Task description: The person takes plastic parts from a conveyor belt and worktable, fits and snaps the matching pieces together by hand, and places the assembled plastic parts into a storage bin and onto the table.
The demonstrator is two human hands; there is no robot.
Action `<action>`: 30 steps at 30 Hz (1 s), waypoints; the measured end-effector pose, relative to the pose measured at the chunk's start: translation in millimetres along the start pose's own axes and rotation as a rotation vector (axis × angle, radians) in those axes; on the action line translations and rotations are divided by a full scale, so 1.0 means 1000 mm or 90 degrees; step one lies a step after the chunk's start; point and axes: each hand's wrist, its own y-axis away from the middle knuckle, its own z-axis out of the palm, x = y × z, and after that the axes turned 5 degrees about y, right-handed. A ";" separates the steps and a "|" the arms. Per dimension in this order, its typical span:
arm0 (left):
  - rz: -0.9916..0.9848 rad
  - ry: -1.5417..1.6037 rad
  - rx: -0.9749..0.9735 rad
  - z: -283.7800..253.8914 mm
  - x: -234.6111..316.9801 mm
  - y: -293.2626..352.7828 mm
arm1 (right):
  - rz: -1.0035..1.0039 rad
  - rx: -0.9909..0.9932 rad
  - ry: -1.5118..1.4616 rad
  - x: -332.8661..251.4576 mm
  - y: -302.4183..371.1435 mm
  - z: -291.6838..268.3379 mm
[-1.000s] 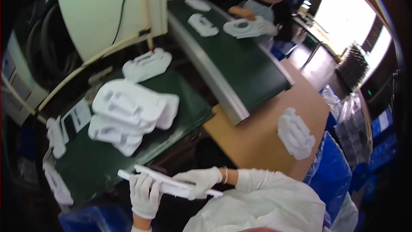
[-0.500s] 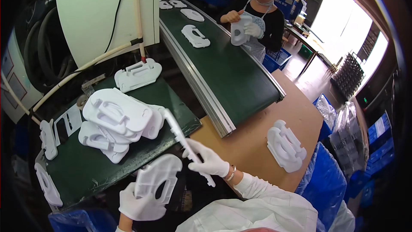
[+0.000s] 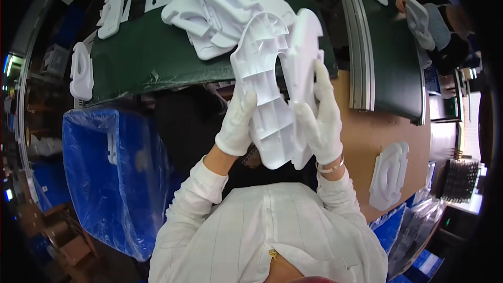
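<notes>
Both my hands wear white gloves and are raised in front of my chest. My left hand [image 3: 237,123] is closed on the edge of a white molded plastic part [image 3: 259,81], whose hollow, ribbed side faces me. My right hand [image 3: 324,118] grips a second white plastic part [image 3: 302,47], seen nearly edge-on, with notches along its right edge. The two parts stand upright side by side, close together, and at the lower end they appear to touch. Beyond them lies a pile of similar white parts [image 3: 215,10] with oval openings.
A green-topped table [image 3: 136,57] carries the pile. At right are a green conveyor [image 3: 390,63] and a brown board [image 3: 351,178] with one white part [image 3: 389,175]. A blue bin lined with clear plastic [image 3: 110,188] stands at left. A co-worker [image 3: 445,26] holds a part beyond the conveyor.
The view has swung left and down. My hands have brought the two parts together, both now upright; the right one was slanting apart from the left one before.
</notes>
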 end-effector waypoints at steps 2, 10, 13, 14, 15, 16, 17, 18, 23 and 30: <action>0.013 0.013 0.006 -0.005 -0.010 0.005 | 0.052 -0.077 0.046 -0.010 0.001 0.009; 0.040 0.011 0.029 0.003 -0.023 0.011 | 0.112 -0.098 0.044 -0.015 0.020 0.007; 0.066 -0.024 0.027 0.009 -0.020 0.011 | 0.087 -0.096 0.049 -0.011 0.024 0.013; 0.058 -0.020 0.032 0.010 -0.019 0.011 | 0.079 -0.096 0.034 -0.008 0.024 0.016; 0.034 -0.005 0.037 0.011 -0.018 0.011 | 0.071 -0.097 0.019 -0.006 0.026 0.018; 0.011 0.009 0.042 0.011 -0.019 0.013 | 0.087 -0.102 0.045 -0.007 0.030 0.015; 0.012 0.011 0.047 0.009 -0.021 0.012 | 0.088 -0.108 0.045 -0.006 0.030 0.016; 0.026 -0.001 0.053 0.009 -0.024 0.011 | 0.120 -0.084 0.014 -0.005 0.031 0.016; 0.037 -0.028 0.062 0.010 -0.028 0.012 | 0.128 -0.069 -0.005 -0.004 0.028 0.020; 0.034 -0.021 0.066 0.010 -0.032 0.011 | 0.083 -0.066 0.102 -0.004 0.027 0.021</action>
